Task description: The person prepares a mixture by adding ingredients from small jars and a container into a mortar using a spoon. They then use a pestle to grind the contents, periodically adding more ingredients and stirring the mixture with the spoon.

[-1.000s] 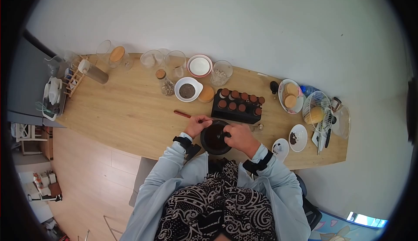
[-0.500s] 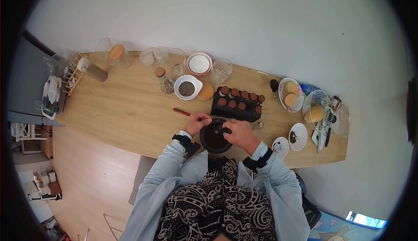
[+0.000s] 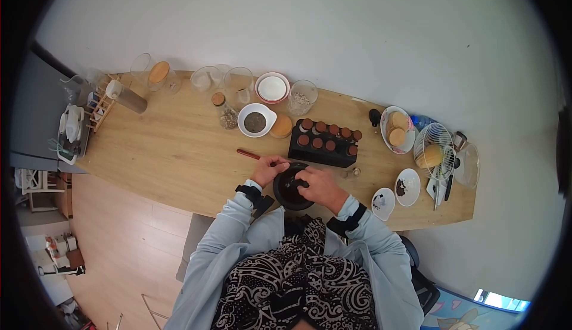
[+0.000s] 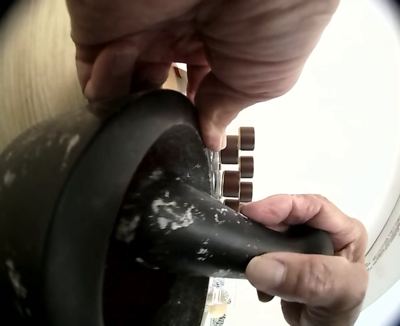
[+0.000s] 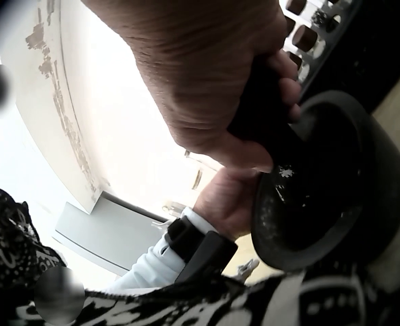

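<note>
A black stone mortar (image 3: 279, 194) with pale specks stands at the table's front edge, before the person's body. My left hand (image 3: 269, 170) grips its rim at the left, thumb over the lip and fingers outside. My right hand (image 3: 325, 188) holds a black pestle (image 4: 203, 231) by its narrow upper end, thumb on one side and fingers on the other. The pestle leans, its thick end down in the mortar. Dark contents show inside in the head view; their kind is hard to see. Left of the left hand lies a red-brown handle (image 3: 246, 153).
Behind the mortar stands a black rack (image 3: 322, 158) of brown-capped jars. A white spouted bowl (image 3: 243, 128) with dark grounds and a corked jar (image 3: 226, 117) are at the back left. Two small white dishes, one nearer (image 3: 384, 212), one farther (image 3: 416, 189), and a wire basket (image 3: 430, 151) stand right.
My right hand has shifted slightly left over the mortar with the pestle, whose lean has changed. The left hand keeps its place on the rim.
</note>
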A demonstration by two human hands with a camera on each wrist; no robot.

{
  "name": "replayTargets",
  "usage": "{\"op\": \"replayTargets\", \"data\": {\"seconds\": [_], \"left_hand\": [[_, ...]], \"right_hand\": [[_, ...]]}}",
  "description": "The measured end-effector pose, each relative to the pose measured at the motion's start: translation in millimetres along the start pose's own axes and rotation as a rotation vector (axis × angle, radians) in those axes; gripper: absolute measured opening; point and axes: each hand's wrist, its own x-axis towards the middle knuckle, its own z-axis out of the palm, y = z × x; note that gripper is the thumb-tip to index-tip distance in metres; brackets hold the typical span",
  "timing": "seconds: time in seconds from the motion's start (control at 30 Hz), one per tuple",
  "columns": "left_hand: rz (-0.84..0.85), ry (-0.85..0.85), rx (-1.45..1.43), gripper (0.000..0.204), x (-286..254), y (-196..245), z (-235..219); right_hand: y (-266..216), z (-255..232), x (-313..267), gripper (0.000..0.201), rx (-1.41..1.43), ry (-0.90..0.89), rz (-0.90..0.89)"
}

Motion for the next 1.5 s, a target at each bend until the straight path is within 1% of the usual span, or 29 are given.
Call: {"op": "replayTargets", "data": {"seconds": [0.03, 0.07, 0.13, 0.17, 0.23, 0.27, 0.33, 0.43, 0.47, 0.53, 0.57, 0.63, 0.67, 0.73, 0.77, 0.83, 0.87, 0.93, 1.03, 1.23, 1.37, 1.47, 1.5], "left_hand": [[0.008, 0.002, -0.018, 0.016, -1.2, -0.9, -0.9], [0.008, 0.005, -0.018, 0.016, -2.0, -1.2, -2.1], [-0.004, 0.014, -0.003, 0.016, -1.0, -1.4, -1.2], [-0.002, 0.010, -0.003, 0.016, 0.0, -1.1, -0.5], [0.002, 0.005, 0.023, 0.016, -1.5, 1.7, -1.6], [0.001, 0.008, 0.025, 0.016, -3.2, 3.9, -2.1], [-0.023, 0.005, 0.004, 0.016, -4.5, 6.5, -0.2], [0.006, 0.008, -0.013, 0.016, -2.1, 0.2, -0.5], [0.006, 0.008, -0.011, 0.016, -1.9, -1.0, -1.8], [-0.004, -0.004, -0.011, 0.016, -0.8, -1.6, -2.1], [-0.002, -0.008, -0.011, 0.016, -0.8, -1.4, -1.4], [0.012, 0.000, 0.006, 0.016, -1.5, 1.3, -1.1], [0.013, 0.001, 0.007, 0.016, -1.8, 3.5, -0.9], [-0.028, 0.003, -0.017, 0.017, -3.9, 4.5, -0.9], [-0.029, 0.001, -0.016, 0.017, -4.2, 3.4, -1.4], [-0.010, 0.002, -0.026, 0.017, -2.4, 2.2, -0.4], [-0.008, -0.001, -0.025, 0.017, -1.5, 1.7, -0.1], [0.010, -0.003, -0.020, 0.017, -2.6, 2.4, -1.0], [0.006, 0.003, 0.001, 0.018, -3.4, 3.3, -0.8], [0.017, -0.010, -0.026, 0.017, -2.0, -0.2, -2.1], [0.016, -0.021, -0.009, 0.017, -0.9, -0.5, -2.6], [-0.015, -0.017, -0.042, 0.016, -2.8, -0.3, -1.0], [-0.008, -0.008, -0.034, 0.016, -3.2, 0.4, -1.0]], "right_hand": [[-2.0, 3.7, 0.2, 0.024, 0.044, 0.005, -0.050], [-0.3, 2.5, -0.3, 0.024, 0.046, 0.004, -0.053], [5.7, -10.2, -3.1, 0.026, 0.071, -0.178, -0.072], [7.3, -17.6, -2.9, 0.026, 0.069, -0.175, -0.070], [8.1, -27.7, 0.4, 0.026, -0.056, -0.265, 0.027], [6.4, -25.5, 1.2, 0.026, -0.053, -0.265, 0.024], [1.4, -18.7, 0.8, 0.026, -0.099, -0.051, 0.026], [-4.1, -0.8, -2.1, 0.026, -0.049, -0.010, 0.009], [-4.2, 0.0, -4.4, 0.026, -0.049, -0.009, 0.008], [-1.8, -3.1, -9.3, 0.026, -0.024, -0.139, -0.074], [1.7, -5.7, -11.1, 0.026, -0.027, -0.136, -0.070], [7.1, -10.5, -12.1, 0.027, -0.032, -0.185, -0.060], [6.7, -11.4, -12.0, 0.027, -0.032, -0.184, -0.061], [4.0, -11.8, -13.3, 0.030, -0.166, -0.108, 0.005], [1.6, -9.3, -13.2, 0.030, -0.164, -0.107, 0.007], [-3.7, -4.1, -13.3, 0.026, -0.100, 0.004, 0.009], [-3.1, -3.6, -14.3, 0.026, -0.100, 0.006, 0.009], [-2.0, -1.4, -15.4, 0.026, -0.064, -0.080, -0.083], [2.1, -4.6, -20.5, 0.027, -0.009, -0.067, -0.090], [4.4, -15.5, -33.3, 0.028, -0.017, -0.008, -0.058], [5.2, -21.6, -37.7, 0.028, -0.037, -0.011, -0.050], [3.5, -24.0, -40.4, 0.027, -0.017, 0.011, -0.036], [3.6, -24.6, -40.6, 0.027, -0.025, 0.016, -0.055]]}}
